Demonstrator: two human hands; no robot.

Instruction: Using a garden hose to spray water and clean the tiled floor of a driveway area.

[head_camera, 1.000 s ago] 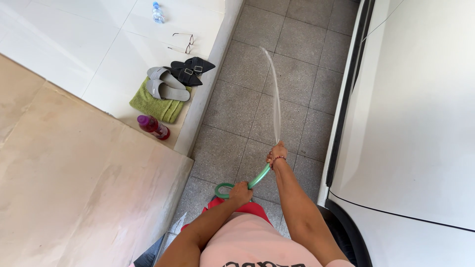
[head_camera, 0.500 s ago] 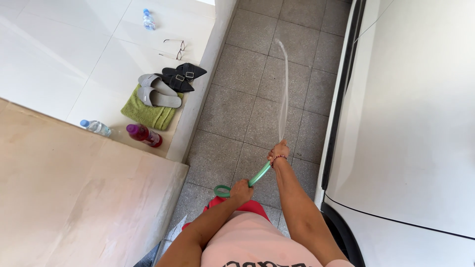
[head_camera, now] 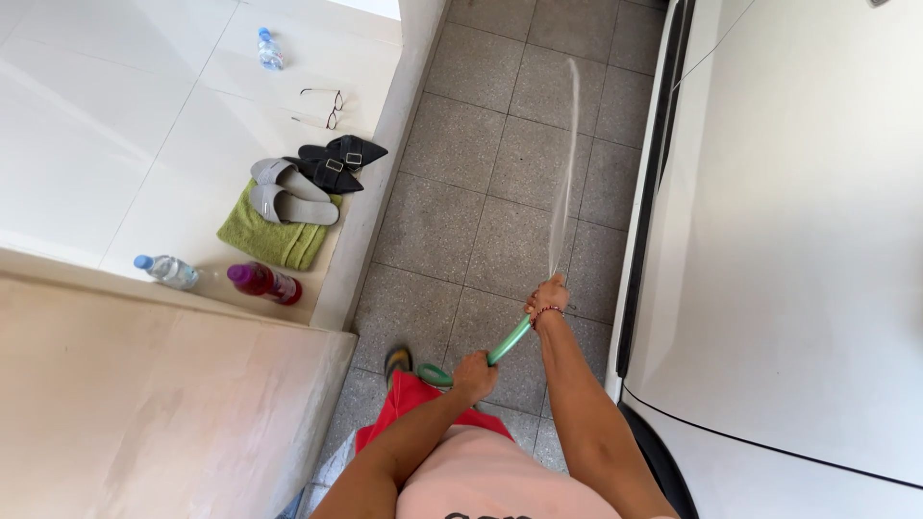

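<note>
Both my hands hold a green garden hose. My right hand grips its front end, where a thin jet of water shoots forward and up, arcing toward the white car on the right. My left hand grips the hose further back, where it curls into a loop near my waist. A beaded bracelet sits on my right wrist. I wear a pink top and red shorts.
Grey speckled floor tiles run ahead between the car and a raised white tiled step. On the step lie grey slippers on a green towel, black shoes, eyeglasses, two clear water bottles and a pink bottle. A beige wall top is at lower left.
The water jet has swung rightward toward the car. My view has shifted, so the step's objects sit lower left and a second clear bottle has appeared. Both hands keep their grip.
</note>
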